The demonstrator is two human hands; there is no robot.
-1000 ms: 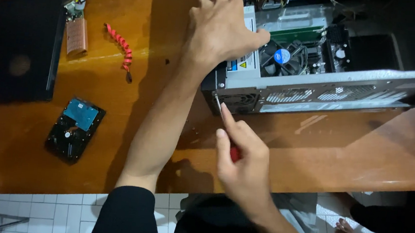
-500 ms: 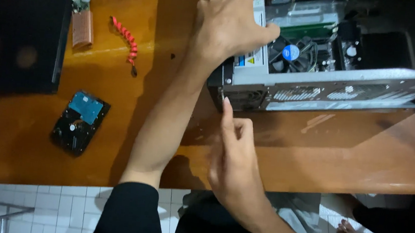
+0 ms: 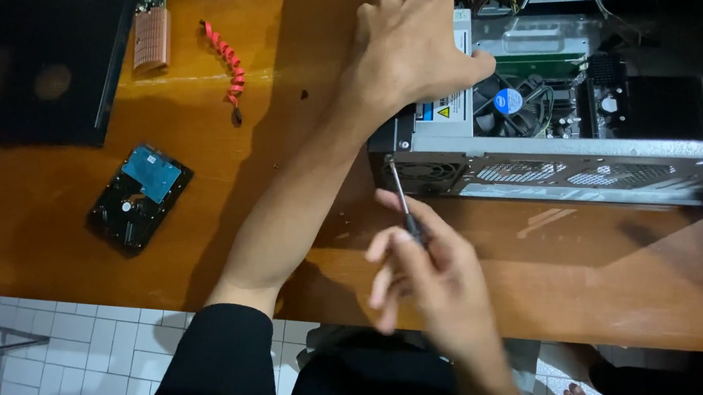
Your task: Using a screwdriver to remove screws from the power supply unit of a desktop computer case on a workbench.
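Head view: two hands work at an open computer case [image 3: 571, 169] on a wooden table [image 3: 54, 258].
Left hand [image 3: 409, 47] lies spread, grasping nothing, on the case's near-left corner; right hand [image 3: 432, 283] grips a screwdriver [image 3: 401, 201], tip at the case's rear panel.

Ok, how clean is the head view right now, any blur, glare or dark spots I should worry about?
Head view: the right hand is motion-blurred around the screwdriver, so its fingers smear; the left hand on the case is sharp. A glare streak lies on the table just below the case. The left arm casts a heavy shadow on the wood, and the top-right of the case is too dark to read.
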